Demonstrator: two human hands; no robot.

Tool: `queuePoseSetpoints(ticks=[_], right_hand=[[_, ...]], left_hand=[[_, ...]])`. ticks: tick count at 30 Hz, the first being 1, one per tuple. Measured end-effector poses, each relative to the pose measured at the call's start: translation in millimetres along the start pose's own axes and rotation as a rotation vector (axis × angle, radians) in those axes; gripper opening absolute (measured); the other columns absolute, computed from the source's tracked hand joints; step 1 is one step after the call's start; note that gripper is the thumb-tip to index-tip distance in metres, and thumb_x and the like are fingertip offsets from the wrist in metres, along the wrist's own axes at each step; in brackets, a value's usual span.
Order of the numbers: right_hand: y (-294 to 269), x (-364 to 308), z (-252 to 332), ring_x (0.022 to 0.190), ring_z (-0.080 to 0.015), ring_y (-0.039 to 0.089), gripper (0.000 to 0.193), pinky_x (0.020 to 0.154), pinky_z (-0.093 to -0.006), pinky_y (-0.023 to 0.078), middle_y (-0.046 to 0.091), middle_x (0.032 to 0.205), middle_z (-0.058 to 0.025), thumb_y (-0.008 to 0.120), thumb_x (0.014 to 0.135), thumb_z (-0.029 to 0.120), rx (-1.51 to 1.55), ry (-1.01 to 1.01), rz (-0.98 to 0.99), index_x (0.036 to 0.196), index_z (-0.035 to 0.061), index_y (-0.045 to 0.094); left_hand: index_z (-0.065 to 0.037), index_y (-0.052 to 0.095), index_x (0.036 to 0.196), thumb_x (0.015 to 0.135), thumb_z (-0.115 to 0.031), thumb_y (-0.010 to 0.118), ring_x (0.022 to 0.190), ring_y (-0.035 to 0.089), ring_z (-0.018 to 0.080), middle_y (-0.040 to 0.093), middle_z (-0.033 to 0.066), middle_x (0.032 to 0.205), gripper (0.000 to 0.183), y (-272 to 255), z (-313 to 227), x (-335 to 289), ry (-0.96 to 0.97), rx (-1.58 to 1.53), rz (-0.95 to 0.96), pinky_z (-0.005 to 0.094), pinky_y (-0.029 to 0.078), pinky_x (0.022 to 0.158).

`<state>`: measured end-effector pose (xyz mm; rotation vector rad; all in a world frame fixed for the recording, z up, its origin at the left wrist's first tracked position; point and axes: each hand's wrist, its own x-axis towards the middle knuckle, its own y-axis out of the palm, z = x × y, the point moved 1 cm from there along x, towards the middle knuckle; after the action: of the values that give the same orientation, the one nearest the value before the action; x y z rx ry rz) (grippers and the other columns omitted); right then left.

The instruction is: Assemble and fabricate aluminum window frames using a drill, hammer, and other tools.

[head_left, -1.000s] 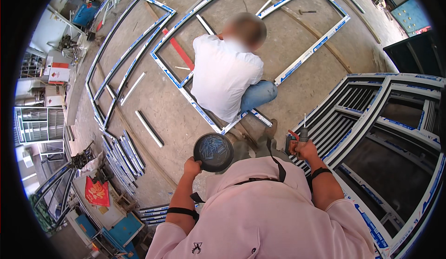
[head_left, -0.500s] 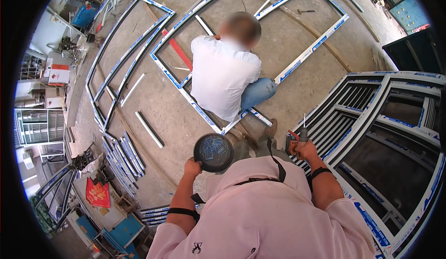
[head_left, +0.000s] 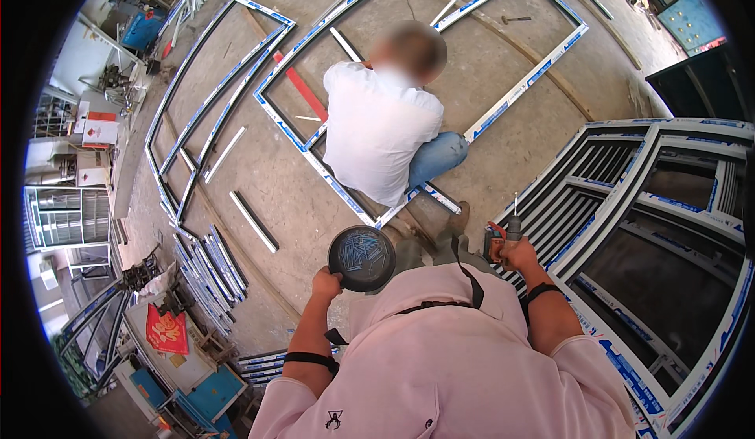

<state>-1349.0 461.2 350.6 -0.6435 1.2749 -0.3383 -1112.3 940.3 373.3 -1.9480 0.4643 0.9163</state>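
Observation:
My left hand (head_left: pixel 326 282) grips the rim of a round black pan (head_left: pixel 340 278), held level in front of my left side. Inside it lie many long thin screws (head_left: pixel 361 250), bluish and loose. On the other side, my right hand (head_left: pixel 517 254) is wrapped around a red and black cordless drill (head_left: pixel 494 242), whose long bit points away from me. Just ahead, a co-worker in a white shirt (head_left: pixel 381 136) and jeans squats over a large window frame (head_left: pixel 519 91) on the floor. The co-worker's hands are hidden by the body.
Another frame (head_left: pixel 174 136) lies on the floor at left, near a stack of metal profiles (head_left: pixel 211 270). Finished-looking barred frames (head_left: pixel 661 226) lean close by my right arm. A red strip (head_left: pixel 302 85) and a hammer (head_left: pixel 517 19) lie farther off. A cluttered bench (head_left: pixel 177 360) stands at lower left.
The co-worker's head and upper body have shifted slightly to the right. My hands, the pan and the drill stay in place.

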Motion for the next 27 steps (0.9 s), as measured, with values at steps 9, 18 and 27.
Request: queuePoseSetpoints(ticks=[9,18,27], right_hand=[[2.3,3.4,-3.0,0.098,-0.0366,0.065,0.076,0.085,-0.0386,0.052,0.065,0.103,-0.0266,0.076,0.058,0.038,0.005,-0.024,-0.011,0.111,-0.0096,0.049],[-1.7,2.4,3.0,0.098,-0.0368,0.065,0.076,0.084,-0.039,0.052,0.064,0.103,-0.0265,0.076,0.059,0.038,-0.016,-0.017,0.011,0.111,-0.0104,0.048],[-1.5,3.3,1.3,0.096,-0.0371,0.065,0.077,0.082,-0.0392,0.052,0.065,0.101,-0.0269,0.076,0.059,0.037,0.002,-0.037,-0.004,0.112,-0.0115,0.049]], left_hand=[[0.005,0.06,0.093,0.078,-0.016,0.06,0.054,0.067,0.0271,0.066,0.02,0.07,0.025,-1.2,-3.3,-4.8,-0.013,-0.01,-0.005,0.0365,0.054,0.053],[0.004,0.061,0.095,0.078,-0.016,0.061,0.053,0.067,0.0262,0.067,0.0188,0.07,0.026,-2.1,-10.3,-8.0,-0.045,-0.036,-0.002,0.0363,0.054,0.053],[0.004,0.061,0.092,0.078,-0.015,0.061,0.054,0.067,0.0267,0.066,0.019,0.07,0.024,-1.6,-11.7,-6.3,-0.028,-0.018,-0.015,0.0365,0.054,0.054]])
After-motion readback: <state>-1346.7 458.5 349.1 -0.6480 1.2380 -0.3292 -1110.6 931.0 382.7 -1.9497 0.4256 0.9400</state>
